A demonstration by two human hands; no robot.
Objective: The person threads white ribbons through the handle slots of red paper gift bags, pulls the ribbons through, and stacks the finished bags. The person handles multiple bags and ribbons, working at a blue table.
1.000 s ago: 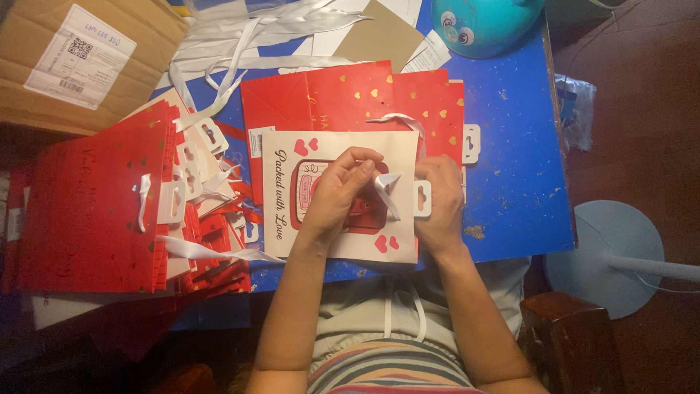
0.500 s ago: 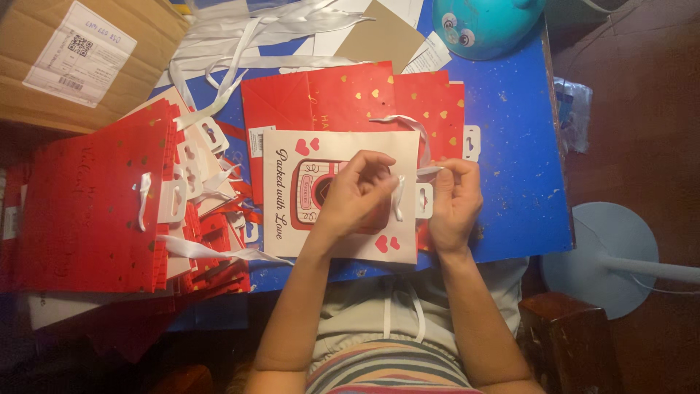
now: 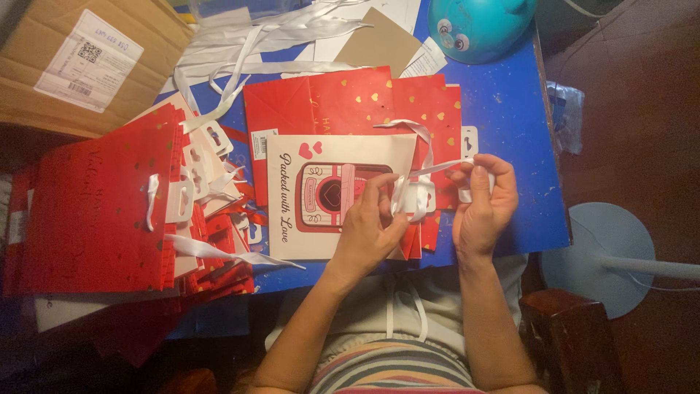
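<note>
A cream gift bag (image 3: 299, 197) with a red picture and hearts lies flat on red gift bags (image 3: 350, 102) on the blue table (image 3: 510, 117). My left hand (image 3: 368, 230) rests on the bag's right part, fingers pinching a loop of white ribbon (image 3: 408, 197) at the bag's top edge. My right hand (image 3: 485, 201) is to the right, gripping the ribbon's other end, which stretches taut between the two hands.
A pile of red gift bags with white ribbon handles (image 3: 95, 211) lies at the left. Loose white ribbons (image 3: 255, 44) and a brown card (image 3: 379, 44) lie at the back. A cardboard box (image 3: 80, 66) sits far left, a teal round toy (image 3: 474, 25) at the back right, a stool (image 3: 598, 255) right.
My right hand has moved right, off the cream bag, drawing the white ribbon out. My left hand shifted from the picture to the bag's right edge.
</note>
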